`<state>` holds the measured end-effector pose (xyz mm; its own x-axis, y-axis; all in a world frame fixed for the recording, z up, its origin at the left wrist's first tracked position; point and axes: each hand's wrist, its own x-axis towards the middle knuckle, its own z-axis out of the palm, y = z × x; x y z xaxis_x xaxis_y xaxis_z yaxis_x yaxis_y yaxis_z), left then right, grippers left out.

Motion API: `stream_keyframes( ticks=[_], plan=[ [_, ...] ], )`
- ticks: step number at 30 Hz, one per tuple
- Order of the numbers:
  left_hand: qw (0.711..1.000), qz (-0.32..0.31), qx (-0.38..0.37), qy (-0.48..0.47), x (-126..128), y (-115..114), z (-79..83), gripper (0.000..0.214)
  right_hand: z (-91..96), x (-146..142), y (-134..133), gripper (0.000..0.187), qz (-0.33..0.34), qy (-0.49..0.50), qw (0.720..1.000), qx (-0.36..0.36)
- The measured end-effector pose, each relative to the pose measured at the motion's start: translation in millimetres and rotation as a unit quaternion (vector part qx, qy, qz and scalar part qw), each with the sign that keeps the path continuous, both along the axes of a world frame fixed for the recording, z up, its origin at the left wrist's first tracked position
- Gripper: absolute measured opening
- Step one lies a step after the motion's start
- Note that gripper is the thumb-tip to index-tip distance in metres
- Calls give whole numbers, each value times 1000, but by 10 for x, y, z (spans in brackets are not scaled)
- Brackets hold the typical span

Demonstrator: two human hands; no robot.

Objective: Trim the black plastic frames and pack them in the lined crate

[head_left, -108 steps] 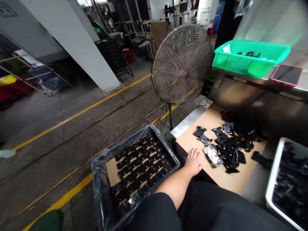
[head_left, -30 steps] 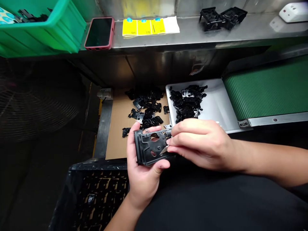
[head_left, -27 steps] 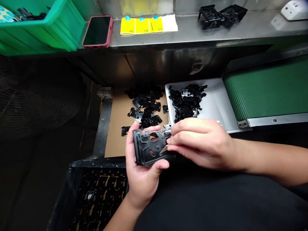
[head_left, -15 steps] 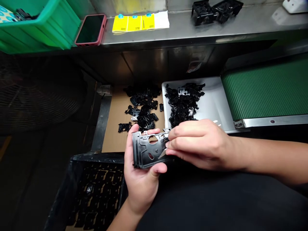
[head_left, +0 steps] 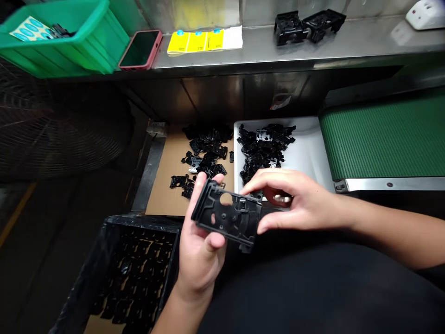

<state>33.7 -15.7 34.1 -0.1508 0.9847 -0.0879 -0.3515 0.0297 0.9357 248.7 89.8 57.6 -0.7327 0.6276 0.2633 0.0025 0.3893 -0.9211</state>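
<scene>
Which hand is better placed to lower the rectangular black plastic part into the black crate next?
Probably the left hand: it cradles the part and is nearer the crate; the right hand is by the part's other end.

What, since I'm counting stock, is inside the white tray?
A heap of black parts lies at left. Deeper pieces are hidden, and the right hand covers part of the tray's near side.

A matt, plastic-looking finish is shown by the held part [head_left: 231,223]. At the left edge of the smooth metal shelf [head_left: 257,54], a glossy plastic bin [head_left: 69,54] is seen.
</scene>
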Motion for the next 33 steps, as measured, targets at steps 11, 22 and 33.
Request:
stream_keyframes(
  ticks=[11,22,33],
  plan=[
    [970,-10,107,217,23,-96,-92,140,-218,70,-186,46,-24,130,991,36],
    [966,-42,128,219,125,-291,34,109,-158,111,-114,57,29,155,986,-46],
    [982,51,75,164,253,-360,63,102,-210,208,-357,45,-14,170,984,49]
  ],
)
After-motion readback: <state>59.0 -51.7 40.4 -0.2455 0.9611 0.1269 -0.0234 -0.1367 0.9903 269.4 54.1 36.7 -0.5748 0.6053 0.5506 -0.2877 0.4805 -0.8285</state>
